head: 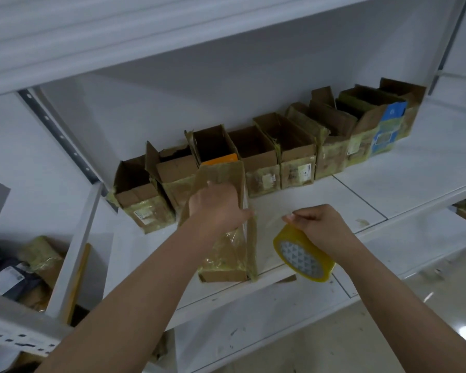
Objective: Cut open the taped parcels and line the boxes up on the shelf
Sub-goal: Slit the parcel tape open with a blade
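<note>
Fingers of the left hand (218,204) curl over the top edge of a tall cardboard parcel (226,238) at the centre of the frame, gripping it upright on the white shelf (361,195). The parcel is wrapped in yellowish clear tape and stands near the shelf's front edge, just in front of the row of boxes.

To its right, the right hand (320,224) has its thumb and forefinger pinched on the loose end of a clear tape strip (269,219), which stretches leftward to the side of the parcel. The other fingers of this hand curl round a roll of yellowish tape (304,254) with a patterned core, held just below the hand and above the shelf.

Behind both hands, a row of opened cardboard boxes (267,154) runs from the middle left of the frame to the upper right, standing side by side against the shelf's back wall with their flaps up. One box near the right end has a blue panel (388,127), and one near the left shows an orange item (221,158) inside.

At the lower left of the frame, a neighbouring shelf bay holds more taped parcels (42,254) and a dark package (8,275).
</note>
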Demonstrator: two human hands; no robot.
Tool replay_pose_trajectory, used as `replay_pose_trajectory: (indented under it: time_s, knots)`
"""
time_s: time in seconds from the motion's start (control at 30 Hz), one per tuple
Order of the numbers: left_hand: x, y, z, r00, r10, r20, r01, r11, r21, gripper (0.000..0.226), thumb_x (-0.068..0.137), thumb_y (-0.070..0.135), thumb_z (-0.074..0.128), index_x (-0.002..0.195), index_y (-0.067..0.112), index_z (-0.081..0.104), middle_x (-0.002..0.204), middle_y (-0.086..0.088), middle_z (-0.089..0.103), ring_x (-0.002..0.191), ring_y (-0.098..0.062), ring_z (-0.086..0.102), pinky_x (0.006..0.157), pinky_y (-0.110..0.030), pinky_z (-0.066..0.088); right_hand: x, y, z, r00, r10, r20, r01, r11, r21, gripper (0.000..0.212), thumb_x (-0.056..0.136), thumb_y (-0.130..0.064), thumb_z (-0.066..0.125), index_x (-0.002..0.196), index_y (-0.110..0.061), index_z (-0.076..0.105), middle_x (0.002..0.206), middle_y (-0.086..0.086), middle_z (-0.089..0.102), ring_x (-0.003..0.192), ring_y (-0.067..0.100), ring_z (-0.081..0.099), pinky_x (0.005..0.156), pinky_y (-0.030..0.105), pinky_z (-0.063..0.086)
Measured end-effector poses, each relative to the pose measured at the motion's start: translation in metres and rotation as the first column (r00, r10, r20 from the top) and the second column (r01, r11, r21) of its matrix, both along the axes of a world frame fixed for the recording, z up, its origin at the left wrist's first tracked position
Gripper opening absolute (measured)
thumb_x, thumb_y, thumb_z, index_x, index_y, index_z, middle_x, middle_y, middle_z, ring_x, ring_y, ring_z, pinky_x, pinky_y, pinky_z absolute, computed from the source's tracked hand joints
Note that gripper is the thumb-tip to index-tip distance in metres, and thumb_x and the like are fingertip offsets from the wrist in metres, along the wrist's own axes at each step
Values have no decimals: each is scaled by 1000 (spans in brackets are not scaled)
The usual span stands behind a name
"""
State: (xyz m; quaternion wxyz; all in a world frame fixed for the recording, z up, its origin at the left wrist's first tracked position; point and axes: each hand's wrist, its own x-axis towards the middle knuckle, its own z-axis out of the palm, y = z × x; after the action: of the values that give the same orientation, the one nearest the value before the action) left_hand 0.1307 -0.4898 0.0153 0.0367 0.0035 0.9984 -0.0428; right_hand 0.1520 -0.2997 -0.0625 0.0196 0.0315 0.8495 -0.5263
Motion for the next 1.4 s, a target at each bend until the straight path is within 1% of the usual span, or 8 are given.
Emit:
replay_pose_trajectory:
  time_s: [0.1, 0.23, 0.37, 0.57, 0.77, 0.93, 1.17, 1.4]
  knots:
    - [4, -14, -4, 995, -99, 33, 95, 990, 101, 26, 88, 43, 62, 97, 21, 52, 104, -1, 60, 92, -21, 62, 66, -33, 48, -2, 4, 11, 998, -48, -47, 44, 997, -71, 20, 91, -36, 65, 87, -23, 79, 85, 0, 74, 82, 16, 68, 85, 40, 56]
    - [14, -43, 3, 958, -265, 113, 242, 954, 178, 79, 81, 44, 72, 149, 34, 31, 144, 7, 47, 126, -17, 48, 96, -34, 44, -7, 10, 23, 993, -78, -84, 69, 992, -105, 17, 91, -36, 65, 93, -27, 79, 93, -6, 73, 90, 16, 66, 90, 40, 54]
    - [17, -29, -6, 969, -245, -23, 245, 954, 172, 80, 79, 59, 69, 147, 34, 34, 144, 8, 49, 126, -17, 50, 94, -38, 46, -10, 8, 32, 990, -76, -117, 62, 991, -120, 14, 91, -36, 65, 88, -33, 78, 93, -10, 72, 95, 14, 65, 89, 34, 50]
    - [15, -59, 7, 930, -358, 83, 340, 924, 173, 71, 86, 34, 70, 148, 36, 35, 152, 12, 39, 136, -14, 40, 102, -31, 36, -9, 29, 42, 985, -114, -128, 90, 980, -179, 21, 90, -37, 66, 74, -46, 77, 88, -10, 74, 90, 20, 67, 88, 49, 55]
    - [24, 4, -9, 974, -174, -145, 206, 946, 250, 88, 74, 87, 44, 136, 25, 49, 133, 2, 59, 108, -21, 62, 83, -39, 54, -9, 26, 43, 984, -127, -121, 103, 977, -187, 23, 92, -35, 65, 73, -43, 77, 92, -9, 74, 91, 20, 68, 90, 51, 55]
    - [28, 30, -20, 975, -205, -89, 214, 971, 103, 64, 88, 55, 54, 133, 11, 46, 153, -11, 37, 102, -31, 62, 65, -33, 42, -7, 26, 42, 981, -136, -137, 108, 974, -198, 24, 92, -34, 65, 73, -43, 77, 96, -11, 75, 97, 19, 67, 92, 50, 54]
    - [32, -27, -2, 877, -477, 50, 442, 845, 302, 73, 88, 26, 62, 152, 35, 28, 157, 25, 20, 140, -8, 35, 107, -35, 40, -5, 25, 38, 987, -96, -129, 69, 977, -200, 23, 92, -33, 65, 75, -44, 77, 87, -16, 74, 93, 14, 67, 91, 44, 55]
    - [23, -80, 3, 854, -491, 171, 352, 788, 505, 70, 86, 19, 72, 144, 43, 40, 149, 32, 32, 133, 11, 32, 105, -11, 28, 0, 13, 59, 977, 174, -125, -191, 971, -141, 18, 91, -34, 64, 84, -42, 78, 91, -19, 75, 85, 0, 69, 77, 28, 53]
